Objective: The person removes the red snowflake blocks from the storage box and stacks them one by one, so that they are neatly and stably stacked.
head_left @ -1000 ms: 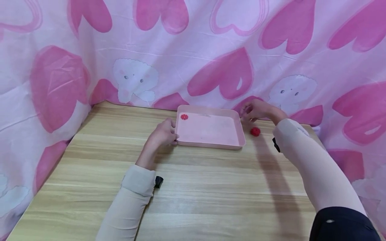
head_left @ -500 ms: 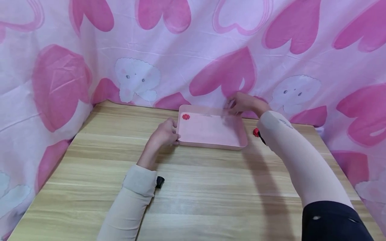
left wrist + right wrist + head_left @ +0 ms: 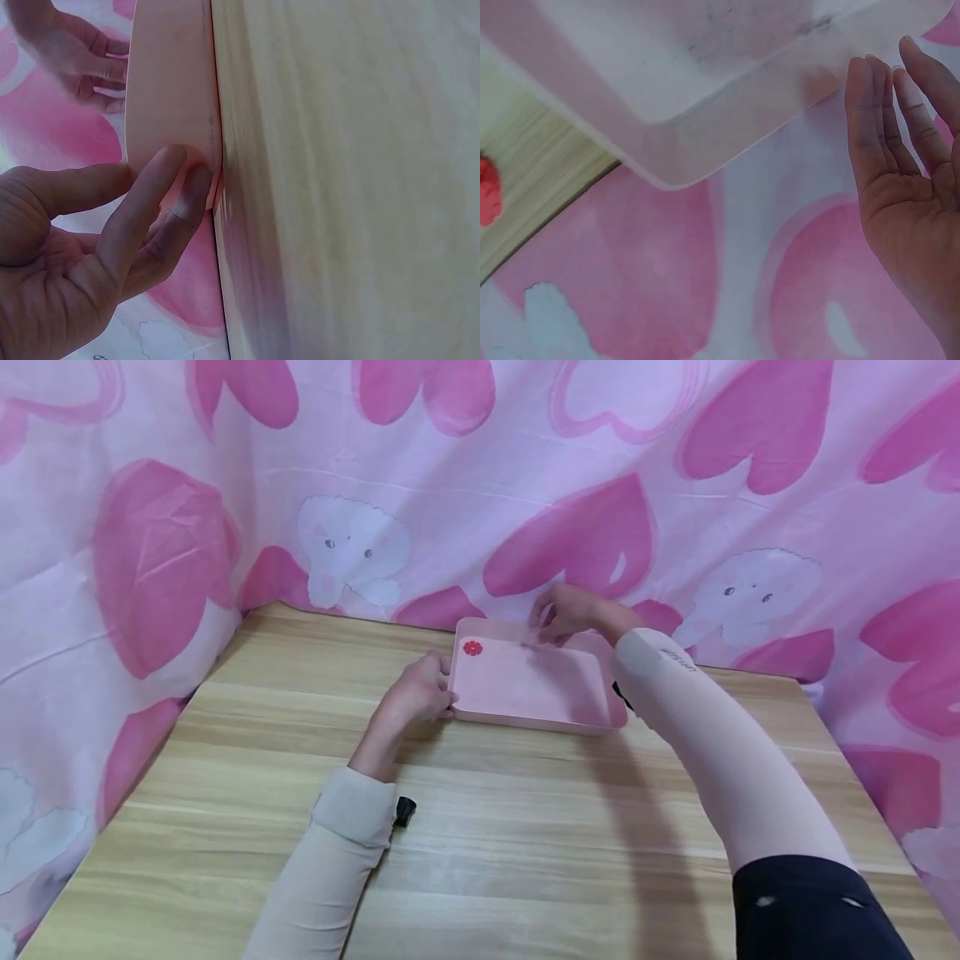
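A shallow pink tray [image 3: 510, 685] lies at the back of the table. My left hand [image 3: 416, 687] is at its left end; in the left wrist view, fingertips [image 3: 171, 154] rest against the tray's outer wall. Over the back rim hovers my right hand [image 3: 566, 610], its fingers loosely bent in the head view. The right wrist view shows that hand [image 3: 907, 180] with extended fingers and nothing visible in its palm. A small red flower-shaped piece [image 3: 472, 647] lies inside the tray's far left corner. Another red piece [image 3: 487, 193] sits on the table beyond the tray's right end, hidden in the head view.
A pink cloth with hearts [image 3: 566, 539] hangs along the table's back and sides. The wooden tabletop [image 3: 487, 843] stretches in front of the tray. Black clips [image 3: 405, 811] stick out at the sleeve cuffs.
My right hand has moved left from beyond the tray's right end to above its back rim. Its sleeve now covers the outer red piece. The left hand keeps its place at the tray.
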Motion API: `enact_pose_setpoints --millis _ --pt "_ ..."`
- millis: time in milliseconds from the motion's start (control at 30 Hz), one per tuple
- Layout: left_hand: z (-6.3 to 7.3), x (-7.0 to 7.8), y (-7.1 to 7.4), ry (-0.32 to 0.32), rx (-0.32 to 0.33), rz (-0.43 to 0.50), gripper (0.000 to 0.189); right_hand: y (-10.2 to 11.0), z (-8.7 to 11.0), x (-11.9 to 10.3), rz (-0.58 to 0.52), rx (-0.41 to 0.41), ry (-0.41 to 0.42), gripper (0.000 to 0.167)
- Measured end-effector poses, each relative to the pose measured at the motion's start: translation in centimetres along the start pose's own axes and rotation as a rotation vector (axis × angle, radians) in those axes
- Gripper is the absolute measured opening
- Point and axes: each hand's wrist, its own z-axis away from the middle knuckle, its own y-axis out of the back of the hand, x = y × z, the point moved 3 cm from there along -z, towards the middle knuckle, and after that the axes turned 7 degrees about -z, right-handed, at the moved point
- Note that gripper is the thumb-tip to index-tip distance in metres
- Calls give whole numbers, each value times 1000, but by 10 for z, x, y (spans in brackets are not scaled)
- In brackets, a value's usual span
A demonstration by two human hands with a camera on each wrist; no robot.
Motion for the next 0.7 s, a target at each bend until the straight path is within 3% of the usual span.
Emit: enact_pose_setpoints --millis 333,600,700 --pt "4 3 -4 -13 -1 7 39 -23 -19 -21 37 -54 -15 36" --pt "5 7 -9 -38 -12 2 40 -45 -28 -25 108 -138 86 57" --pt "5 9 -10 -31 -19 -6 40 -52 -30 -23 156 -153 107 51"
